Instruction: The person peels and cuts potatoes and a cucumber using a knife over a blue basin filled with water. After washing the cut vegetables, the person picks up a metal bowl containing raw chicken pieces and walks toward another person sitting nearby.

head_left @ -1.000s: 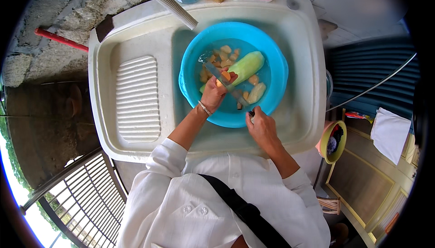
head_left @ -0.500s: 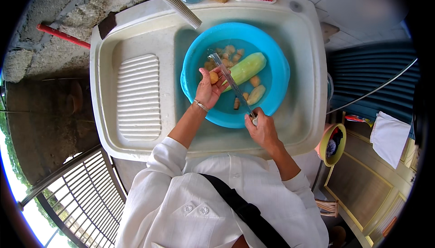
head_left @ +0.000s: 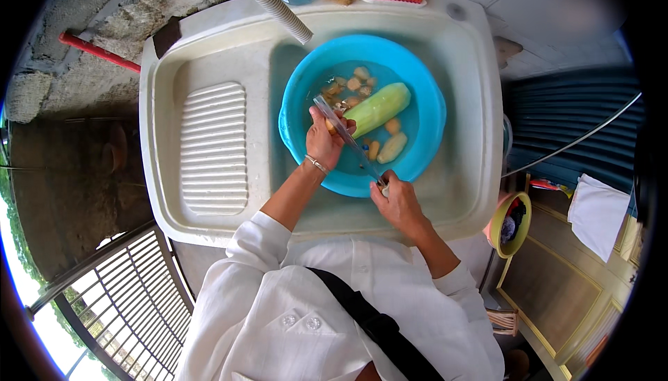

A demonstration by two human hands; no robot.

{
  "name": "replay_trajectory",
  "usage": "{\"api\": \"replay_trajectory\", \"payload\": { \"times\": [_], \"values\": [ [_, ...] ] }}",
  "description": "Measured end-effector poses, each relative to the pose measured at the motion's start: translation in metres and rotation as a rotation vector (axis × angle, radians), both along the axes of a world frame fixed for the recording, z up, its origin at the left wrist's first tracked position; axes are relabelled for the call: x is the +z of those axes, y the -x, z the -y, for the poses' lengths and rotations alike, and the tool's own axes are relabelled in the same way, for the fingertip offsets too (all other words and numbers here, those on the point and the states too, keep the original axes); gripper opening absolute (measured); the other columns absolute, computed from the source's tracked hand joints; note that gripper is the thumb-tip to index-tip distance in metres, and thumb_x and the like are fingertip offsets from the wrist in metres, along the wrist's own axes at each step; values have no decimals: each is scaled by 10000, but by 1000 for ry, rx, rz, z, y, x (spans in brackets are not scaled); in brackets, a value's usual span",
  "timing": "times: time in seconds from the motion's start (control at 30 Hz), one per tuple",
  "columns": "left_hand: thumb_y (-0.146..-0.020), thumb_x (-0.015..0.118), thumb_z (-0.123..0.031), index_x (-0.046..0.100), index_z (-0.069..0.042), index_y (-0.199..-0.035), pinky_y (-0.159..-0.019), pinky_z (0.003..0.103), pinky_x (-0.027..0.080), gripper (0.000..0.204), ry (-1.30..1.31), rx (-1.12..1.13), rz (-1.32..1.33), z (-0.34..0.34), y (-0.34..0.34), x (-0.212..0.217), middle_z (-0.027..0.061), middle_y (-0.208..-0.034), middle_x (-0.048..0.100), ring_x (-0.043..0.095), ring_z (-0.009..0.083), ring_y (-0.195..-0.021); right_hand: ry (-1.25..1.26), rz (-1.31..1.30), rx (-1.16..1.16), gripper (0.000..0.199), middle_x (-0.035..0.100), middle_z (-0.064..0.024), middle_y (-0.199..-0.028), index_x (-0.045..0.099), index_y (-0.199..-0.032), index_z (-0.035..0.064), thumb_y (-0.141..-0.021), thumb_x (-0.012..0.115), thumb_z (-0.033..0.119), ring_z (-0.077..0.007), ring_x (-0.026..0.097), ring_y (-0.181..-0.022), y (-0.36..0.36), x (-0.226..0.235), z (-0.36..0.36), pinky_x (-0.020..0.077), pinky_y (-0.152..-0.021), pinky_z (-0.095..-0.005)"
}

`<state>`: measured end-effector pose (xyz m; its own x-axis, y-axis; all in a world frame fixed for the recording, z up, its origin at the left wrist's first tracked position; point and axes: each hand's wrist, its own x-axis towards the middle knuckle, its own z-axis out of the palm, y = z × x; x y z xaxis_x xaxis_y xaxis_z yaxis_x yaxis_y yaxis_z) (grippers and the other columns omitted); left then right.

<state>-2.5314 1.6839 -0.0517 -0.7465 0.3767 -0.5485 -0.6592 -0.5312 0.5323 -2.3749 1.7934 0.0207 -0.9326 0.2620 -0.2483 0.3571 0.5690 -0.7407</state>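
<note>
Knife (head_left: 342, 128): tip shifted down-left vs. 0.5 s ago; L hand (head_left: 324, 147) curls in more, pinching orange chunk (head_left: 330, 126), mid-frame, over blue basin (head_left: 430, 120). R hand (head_left: 399, 202): clenched on handle, lower ctr. Best: short, light strokes, thumb clear of edge. Chunk partly hid by blade; handle mostly covered; underwater bits (head_left: 355, 84), ctr, blurry.

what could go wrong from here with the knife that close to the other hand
The knife in the right hand crosses over the left hand, so a slip might cut it. The small orange piece held in the left hand could also slip and drop into the blue basin below.
</note>
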Motion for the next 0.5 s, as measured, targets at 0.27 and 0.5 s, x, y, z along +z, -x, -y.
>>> {"api": "replay_trajectory", "payload": {
  "times": [0.27, 0.5],
  "values": [
    [-933, 486, -330, 444, -12, -1183, -751, 277, 455, 407, 295, 125, -320, -33, -5, -3, 64, -989, 554, 557, 150, -898, -238, 10, -70, 206, 605, -195, -669, 514, -833, -24, -826, 613, 157, -368, 603, -596, 28, -12, -3, 479, -541, -411],
    [-842, 631, -277, 393, -7, -1300, -967, 353, 386, 582, 873, -462, -969, -25, 7, -25, 127, -1312, 428, 453, 270, -1168, -69, -82, -262, 230, 604, -190, -646, 519, -840, -18, -844, 601, 197, -360, 605, -600, 15, -6, -49, 469, -520, -405]
  ]
}}
